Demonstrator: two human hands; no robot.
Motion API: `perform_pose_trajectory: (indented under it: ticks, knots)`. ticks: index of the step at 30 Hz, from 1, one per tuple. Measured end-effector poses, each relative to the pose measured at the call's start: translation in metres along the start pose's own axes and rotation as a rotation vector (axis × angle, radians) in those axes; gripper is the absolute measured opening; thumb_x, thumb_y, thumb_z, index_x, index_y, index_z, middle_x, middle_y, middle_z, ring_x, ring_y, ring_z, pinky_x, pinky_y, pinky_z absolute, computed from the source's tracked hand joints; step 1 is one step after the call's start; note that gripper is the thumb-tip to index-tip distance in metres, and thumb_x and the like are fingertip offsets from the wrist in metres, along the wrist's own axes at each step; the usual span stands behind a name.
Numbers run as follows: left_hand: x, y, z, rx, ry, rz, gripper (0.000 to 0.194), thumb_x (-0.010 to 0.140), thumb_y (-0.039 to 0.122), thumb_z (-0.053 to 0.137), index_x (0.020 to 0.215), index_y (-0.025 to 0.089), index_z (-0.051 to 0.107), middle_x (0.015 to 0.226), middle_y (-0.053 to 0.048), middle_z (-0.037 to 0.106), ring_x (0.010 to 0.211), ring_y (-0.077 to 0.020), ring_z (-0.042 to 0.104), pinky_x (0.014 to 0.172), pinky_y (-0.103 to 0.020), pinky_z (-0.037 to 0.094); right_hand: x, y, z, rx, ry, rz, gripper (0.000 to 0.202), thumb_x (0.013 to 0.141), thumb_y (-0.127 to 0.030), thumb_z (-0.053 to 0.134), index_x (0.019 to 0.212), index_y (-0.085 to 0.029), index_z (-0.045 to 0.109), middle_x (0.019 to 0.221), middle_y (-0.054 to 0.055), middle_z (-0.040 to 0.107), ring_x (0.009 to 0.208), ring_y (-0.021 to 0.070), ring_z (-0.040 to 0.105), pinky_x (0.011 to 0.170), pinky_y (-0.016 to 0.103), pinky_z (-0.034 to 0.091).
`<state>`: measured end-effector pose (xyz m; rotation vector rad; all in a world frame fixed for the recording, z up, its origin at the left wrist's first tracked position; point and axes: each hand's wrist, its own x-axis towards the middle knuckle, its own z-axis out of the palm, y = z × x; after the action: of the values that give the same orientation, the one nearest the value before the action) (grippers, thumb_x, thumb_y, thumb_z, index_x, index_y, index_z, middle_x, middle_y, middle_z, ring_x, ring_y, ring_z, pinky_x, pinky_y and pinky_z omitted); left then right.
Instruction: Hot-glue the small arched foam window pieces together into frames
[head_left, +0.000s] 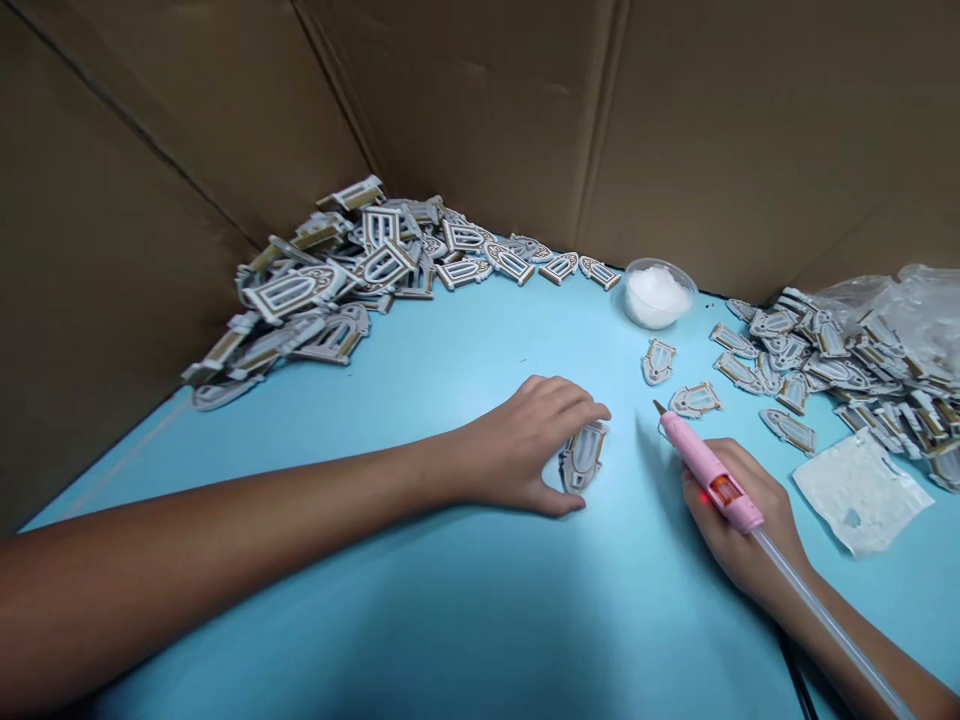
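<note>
Near the middle of the blue table, my left hand is curved around a small grey-white arched window piece, thumb at its lower end and fingers at its upper end. The piece lies on the table, and the thumb and fingers are wide apart. On the right, my right hand is wrapped around a pink glue gun. Its brown tip points up and left, and a clear glue stick runs out of its back end. Two loose arched pieces, one upright and one slanted, lie beyond the tip.
A large pile of window pieces fills the back left against cardboard walls. A clear cup of white material stands at the back. More pieces, a plastic bag and a white sheet lie at the right.
</note>
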<state>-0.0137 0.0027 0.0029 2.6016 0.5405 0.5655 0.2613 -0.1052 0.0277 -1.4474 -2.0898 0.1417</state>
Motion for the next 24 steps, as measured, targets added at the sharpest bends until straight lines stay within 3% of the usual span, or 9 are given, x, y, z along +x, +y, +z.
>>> perform_pose_trajectory:
  ticks: [5, 13, 19, 24]
  knots:
    - [0.000, -0.001, 0.000, -0.003, -0.107, 0.043, 0.085, 0.076, 0.053, 0.080, 0.146, 0.020, 0.047, 0.153, -0.017, 0.053, 0.139, -0.0412, 0.045, 0.112, -0.052, 0.033, 0.001, -0.002, -0.001, 0.007, 0.016, -0.033, 0.012, 0.095, -0.014, 0.055, 0.102, -0.023, 0.058, 0.091, 0.006, 0.069, 0.077, 0.0184, 0.069, 0.064, 0.028, 0.055]
    - [0.004, -0.002, -0.002, 0.096, -0.006, -0.219, 0.097, 0.071, 0.058, 0.081, 0.149, 0.014, 0.043, 0.136, -0.019, 0.060, 0.123, -0.0387, 0.054, 0.105, -0.051, 0.041, -0.003, 0.012, 0.000, -0.010, 0.010, -0.023, 0.009, 0.098, -0.022, 0.056, 0.104, -0.026, 0.060, 0.094, 0.004, 0.070, 0.075, 0.0184, 0.070, 0.063, 0.028, 0.056]
    - [0.005, -0.003, -0.002, 0.024, -0.031, -0.124, 0.063, 0.082, 0.033, 0.071, 0.138, 0.017, 0.048, 0.122, -0.011, 0.068, 0.111, -0.0295, 0.062, 0.099, -0.041, 0.043, -0.003, 0.012, -0.001, 0.001, 0.022, -0.010, 0.008, 0.097, -0.023, 0.056, 0.101, -0.026, 0.062, 0.095, 0.004, 0.072, 0.074, 0.0185, 0.070, 0.061, 0.027, 0.056]
    - [0.004, -0.004, -0.001, 0.040, -0.008, -0.102, 0.029, 0.080, 0.023, 0.068, 0.106, 0.020, 0.055, 0.104, -0.006, 0.070, 0.099, -0.0246, 0.064, 0.091, -0.036, 0.045, -0.001, 0.010, -0.002, 0.022, 0.044, 0.023, 0.009, 0.097, -0.023, 0.056, 0.101, -0.025, 0.063, 0.089, 0.004, 0.070, 0.072, 0.0191, 0.070, 0.060, 0.028, 0.056]
